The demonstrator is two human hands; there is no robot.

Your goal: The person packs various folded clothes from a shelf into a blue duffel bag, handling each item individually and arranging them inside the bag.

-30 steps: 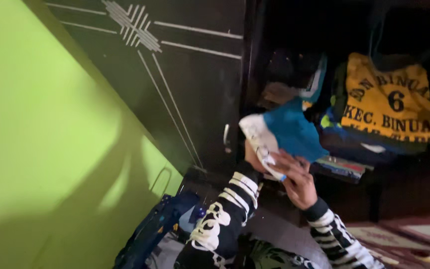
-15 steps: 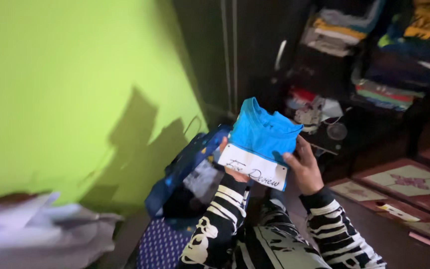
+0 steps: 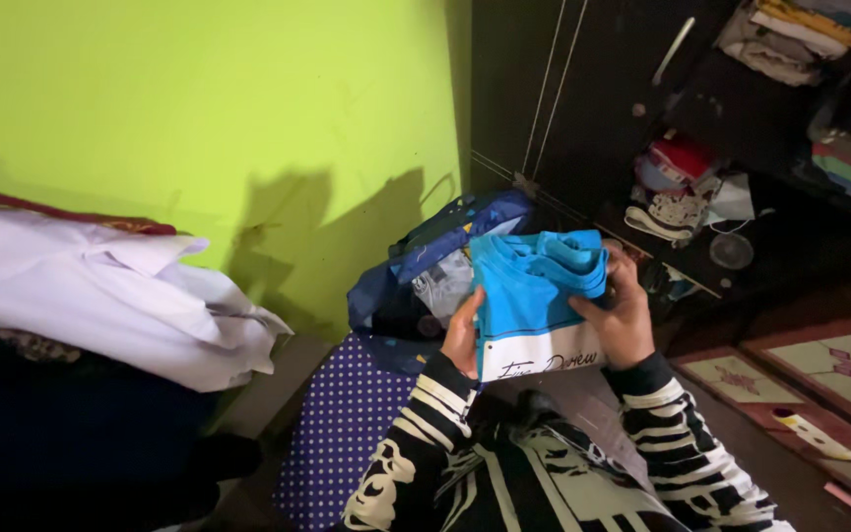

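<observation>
I am gripping the folded blue shirt by its side edges, left hand and right hand both clenched on it, near the open bag; it seems soft, light and floppy.

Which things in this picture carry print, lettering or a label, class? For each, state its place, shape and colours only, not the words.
Folded shirt: held between left hand and right hand, centre; bright blue, with a white band bearing dark script lettering.
Floor mats: lower right; rectangular, red-brown borders, pale green centres with red motifs.
No packages, signs or screens are visible.
</observation>
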